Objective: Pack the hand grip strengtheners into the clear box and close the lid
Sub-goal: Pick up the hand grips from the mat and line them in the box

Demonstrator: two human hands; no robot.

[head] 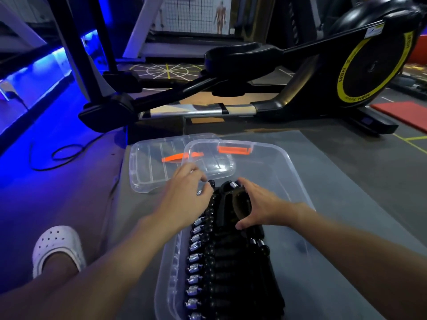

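Note:
A clear plastic box (286, 172) with an orange latch sits on a grey mat in front of me. Inside it lies a long row of several black hand grip strengtheners (219, 269) with silver springs, running along the left side. My right hand (256, 204) is closed around a black strengthener (233, 199) at the far end of the row. My left hand (184, 195) rests on the same end, fingertips touching the black knobs. The clear lid (150, 167) with its orange latch lies off the box, to the left and behind it.
A black and yellow elliptical trainer (300, 77) stands just beyond the mat. A black cable (62, 155) loops on the blue-lit floor at left. My foot in a white clog (55, 245) rests beside the box. A red mat (406, 112) lies at far right.

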